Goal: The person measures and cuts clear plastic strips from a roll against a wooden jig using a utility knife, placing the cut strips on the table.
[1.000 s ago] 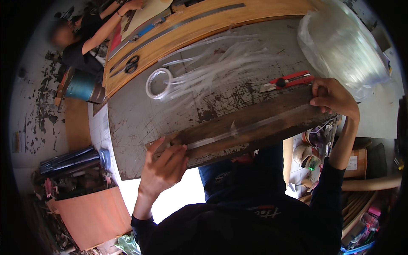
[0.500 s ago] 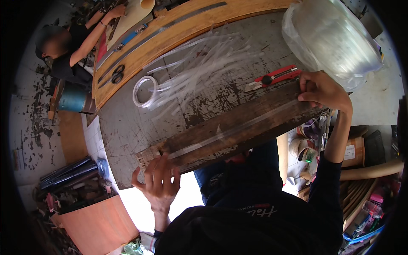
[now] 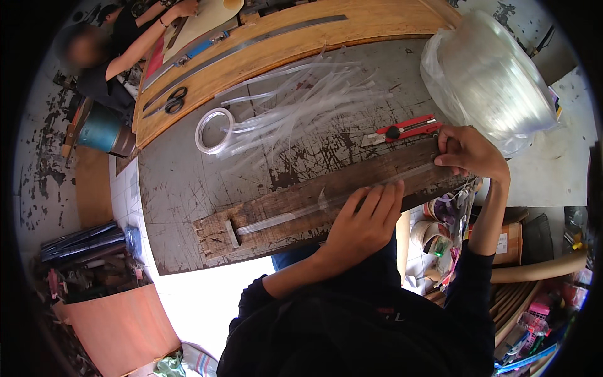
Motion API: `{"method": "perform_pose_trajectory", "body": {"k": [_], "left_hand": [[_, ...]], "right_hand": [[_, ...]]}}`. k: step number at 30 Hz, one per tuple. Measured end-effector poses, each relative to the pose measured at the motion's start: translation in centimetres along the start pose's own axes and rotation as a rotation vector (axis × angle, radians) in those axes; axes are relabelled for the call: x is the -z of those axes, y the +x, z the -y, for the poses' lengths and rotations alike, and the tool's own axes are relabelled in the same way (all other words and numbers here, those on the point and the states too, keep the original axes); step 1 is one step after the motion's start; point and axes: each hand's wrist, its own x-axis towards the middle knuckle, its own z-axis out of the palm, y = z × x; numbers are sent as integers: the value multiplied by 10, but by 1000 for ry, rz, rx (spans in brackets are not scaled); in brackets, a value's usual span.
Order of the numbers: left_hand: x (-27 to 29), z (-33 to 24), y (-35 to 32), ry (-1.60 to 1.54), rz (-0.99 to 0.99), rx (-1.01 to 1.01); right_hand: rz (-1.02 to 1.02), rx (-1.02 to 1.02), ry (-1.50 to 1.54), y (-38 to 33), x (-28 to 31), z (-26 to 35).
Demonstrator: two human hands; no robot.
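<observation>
A clear plastic strip (image 3: 273,222) lies lengthwise along a worn wooden board (image 3: 301,191) at the table's near edge. Its left end is beside a small metal stop (image 3: 232,234) fixed across the board. My left hand (image 3: 367,220) rests over the strip right of the board's middle, fingers stretched out. At the board's right end, my right hand (image 3: 472,152) pinches the strip between thumb and fingers. Just beyond that hand lies a red cutter knife (image 3: 408,129). Farther back is a loose pile of clear plastic strips (image 3: 308,103).
A roll of clear tape (image 3: 215,131) lies left of the pile. Black scissors (image 3: 176,100) and a long steel ruler (image 3: 251,44) are on the raised wooden board behind. A big plastic-wrapped roll (image 3: 496,75) stands at the back right. Another person's hand (image 3: 182,9) works at far left.
My left hand has moved right from the board's left end to past its middle, uncovering the metal stop. My right hand keeps its pinch at the right end.
</observation>
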Motion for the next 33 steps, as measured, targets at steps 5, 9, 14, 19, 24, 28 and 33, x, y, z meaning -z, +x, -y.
{"method": "perform_pose_trajectory", "body": {"k": [5,9,14,19,24,28,33], "left_hand": [[-3,-8,2,60,-36,33],[-4,-10,4,44,-80,92],[-4,-9,3,-4,-86,100],[-6,-9,2,-2,-113,107],[-12,-11,3,52,-152,131],[-13,-9,-1,47,-162,132],[-10,-9,2,34,-149,138]], "right_hand": [[-124,51,-14,0,6,-9],[-489,346,-386,23,8,-3],[-112,666,-491,75,-11,4],[84,560,-586,84,-13,7],[-334,576,-415,54,-1,11],[-773,598,-13,-2,-11,32],[-866,34,-285,-70,-76,34]]}}
